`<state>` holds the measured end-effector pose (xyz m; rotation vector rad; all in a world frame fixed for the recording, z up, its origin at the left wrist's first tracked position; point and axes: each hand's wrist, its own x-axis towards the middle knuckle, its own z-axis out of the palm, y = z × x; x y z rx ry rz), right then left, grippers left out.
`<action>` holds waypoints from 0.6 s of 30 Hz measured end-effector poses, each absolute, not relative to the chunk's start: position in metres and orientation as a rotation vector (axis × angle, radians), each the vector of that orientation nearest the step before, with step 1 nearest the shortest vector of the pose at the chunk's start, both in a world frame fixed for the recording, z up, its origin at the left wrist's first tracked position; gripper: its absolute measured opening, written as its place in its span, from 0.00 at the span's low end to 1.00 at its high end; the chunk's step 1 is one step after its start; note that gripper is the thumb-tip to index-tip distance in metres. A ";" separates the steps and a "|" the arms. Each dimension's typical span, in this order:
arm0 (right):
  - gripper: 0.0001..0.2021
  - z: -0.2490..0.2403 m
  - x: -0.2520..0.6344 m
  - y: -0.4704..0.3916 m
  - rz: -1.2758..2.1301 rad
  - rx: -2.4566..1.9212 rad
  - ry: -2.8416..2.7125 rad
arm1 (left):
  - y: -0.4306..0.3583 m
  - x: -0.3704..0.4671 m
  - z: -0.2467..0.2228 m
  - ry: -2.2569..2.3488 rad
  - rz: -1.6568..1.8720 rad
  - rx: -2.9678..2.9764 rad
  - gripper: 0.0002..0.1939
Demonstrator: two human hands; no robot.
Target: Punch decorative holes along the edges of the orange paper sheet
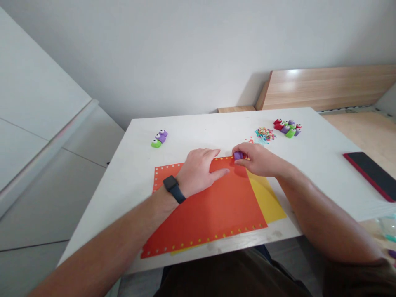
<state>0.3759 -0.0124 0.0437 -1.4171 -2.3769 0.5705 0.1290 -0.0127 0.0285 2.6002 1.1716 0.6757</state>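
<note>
An orange-red sheet [216, 198] lies on the white table with punched holes along its left, top and bottom edges. Beneath it a yellow sheet [267, 198] sticks out at the right and shows through some bottom holes. My right hand [255, 159] is closed around a small purple craft hole punch [238, 156] at the sheet's top right corner. Its slot is hidden, so I cannot tell whether it bites the edge. Over the upper middle of the orange-red sheet, my left hand [201, 169] holds nothing, thumb and fingers apart, a dark watch on the wrist.
Several eyed green, purple and red punches [287, 128] stand at the back right, beside a pile of coloured paper dots [265, 134]. Another 3 punches [159, 139] sit at the back left. A black and red flat case [371, 173] lies on the right edge of the table [130, 152].
</note>
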 end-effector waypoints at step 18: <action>0.04 0.044 0.366 -0.015 0.555 -1.403 -2.405 | 0.022 0.174 0.024 0.865 0.525 2.404 0.20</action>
